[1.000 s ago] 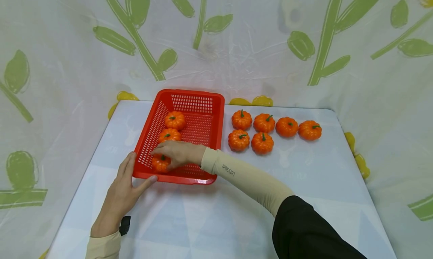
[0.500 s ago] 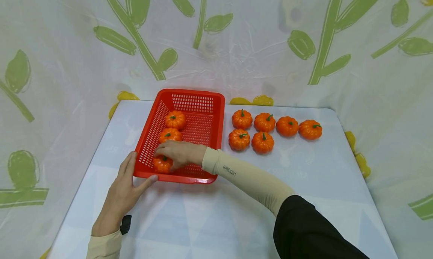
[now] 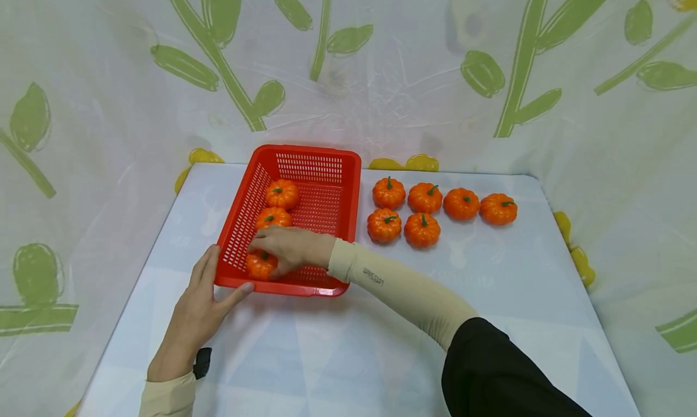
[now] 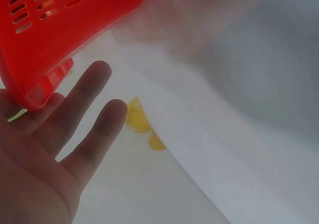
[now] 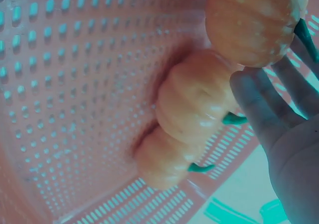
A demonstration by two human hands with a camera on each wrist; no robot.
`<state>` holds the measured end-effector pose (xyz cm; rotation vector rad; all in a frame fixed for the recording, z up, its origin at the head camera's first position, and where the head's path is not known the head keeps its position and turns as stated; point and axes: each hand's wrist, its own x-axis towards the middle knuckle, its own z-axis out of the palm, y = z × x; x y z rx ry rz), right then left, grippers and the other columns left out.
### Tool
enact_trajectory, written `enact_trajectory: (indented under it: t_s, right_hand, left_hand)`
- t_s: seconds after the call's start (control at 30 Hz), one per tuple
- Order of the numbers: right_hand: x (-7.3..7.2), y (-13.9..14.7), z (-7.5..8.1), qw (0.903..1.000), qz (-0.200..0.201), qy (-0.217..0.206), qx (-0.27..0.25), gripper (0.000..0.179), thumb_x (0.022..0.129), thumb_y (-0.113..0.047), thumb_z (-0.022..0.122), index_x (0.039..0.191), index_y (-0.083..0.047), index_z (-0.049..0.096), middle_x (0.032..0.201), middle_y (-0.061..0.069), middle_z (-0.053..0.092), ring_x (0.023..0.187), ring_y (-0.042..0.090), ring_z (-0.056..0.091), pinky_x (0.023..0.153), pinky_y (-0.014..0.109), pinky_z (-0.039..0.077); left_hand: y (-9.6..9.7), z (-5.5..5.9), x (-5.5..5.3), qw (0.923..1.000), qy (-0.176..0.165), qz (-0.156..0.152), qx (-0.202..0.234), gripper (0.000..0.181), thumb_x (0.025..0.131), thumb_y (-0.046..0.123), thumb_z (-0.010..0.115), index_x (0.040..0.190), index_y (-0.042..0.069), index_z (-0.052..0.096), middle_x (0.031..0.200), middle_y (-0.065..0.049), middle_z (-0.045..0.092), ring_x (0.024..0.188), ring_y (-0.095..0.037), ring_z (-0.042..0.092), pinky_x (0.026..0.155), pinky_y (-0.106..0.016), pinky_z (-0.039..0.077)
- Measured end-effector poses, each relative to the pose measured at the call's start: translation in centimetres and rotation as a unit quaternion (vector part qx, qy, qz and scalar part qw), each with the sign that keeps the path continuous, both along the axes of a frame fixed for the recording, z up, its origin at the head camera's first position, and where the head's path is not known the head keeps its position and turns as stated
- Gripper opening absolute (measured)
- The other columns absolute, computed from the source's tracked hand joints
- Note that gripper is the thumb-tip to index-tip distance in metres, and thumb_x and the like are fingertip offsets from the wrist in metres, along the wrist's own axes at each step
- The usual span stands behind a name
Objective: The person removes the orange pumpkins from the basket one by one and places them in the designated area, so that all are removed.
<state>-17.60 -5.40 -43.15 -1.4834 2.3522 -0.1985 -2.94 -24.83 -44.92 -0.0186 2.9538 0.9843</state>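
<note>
Inside the red plastic basket [image 3: 354, 205], my right hand [image 3: 292, 246] holds a small orange pumpkin [image 3: 259, 267] at the near-left corner, fingers on its far side and thumb on its near side. The right wrist view shows the same pumpkin [image 5: 251, 22] up against the fingertips. Beyond it, two more pumpkins, a middle one [image 3: 273, 216] and a far one [image 3: 282, 194], line the basket's left side. My left hand [image 3: 197, 313] rests on the near-left corner of the basket from outside, fingers extended along the left wall and thumb at the front rim.
Several pumpkins stand on the table right of the basket: a back row ending in a rightmost pumpkin [image 3: 498, 209], and two in front, including one pumpkin [image 3: 422, 230]. The white table [image 3: 348, 356] meets a patterned curtain [image 3: 403, 90] at the back.
The right hand and the pumpkin it holds have shifted very slightly to the right. The left hand, the basket and the other pumpkins stay where they were.
</note>
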Motion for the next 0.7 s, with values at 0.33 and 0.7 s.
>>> enact_trajectory:
  t_s: [0.33, 0.7]
  right_hand:
    - [0.4, 1.7, 2.8, 0.9968, -0.034, -0.025, -0.068, 0.068, 0.087, -0.037, 0.08, 0.147, -0.02, 0.051, 0.143, 0.0, 0.046, 0.118, 0.009, 0.05, 0.099, 0.016, 0.044]
    - [0.5, 5.3, 5.3, 0.9856, -0.055, -0.031, -0.157, 0.066, 0.088, -0.033, 0.079, 0.147, -0.022, 0.051, 0.147, 0.001, 0.045, 0.129, 0.012, 0.047, 0.104, 0.021, 0.044]
  left_hand:
    - [0.1, 0.1, 0.0, 1.0, 0.001, 0.0, -0.003, 0.108, 0.092, 0.057, 0.068, 0.164, 0.015, 0.002, 0.168, -0.015, 0.01, 0.139, -0.051, 0.034, 0.099, -0.075, 0.036]
    - [0.1, 0.1, 0.0, 1.0, -0.004, 0.003, -0.008, 0.109, 0.091, 0.059, 0.069, 0.165, 0.015, 0.001, 0.168, -0.015, 0.01, 0.137, -0.051, 0.037, 0.098, -0.075, 0.038]
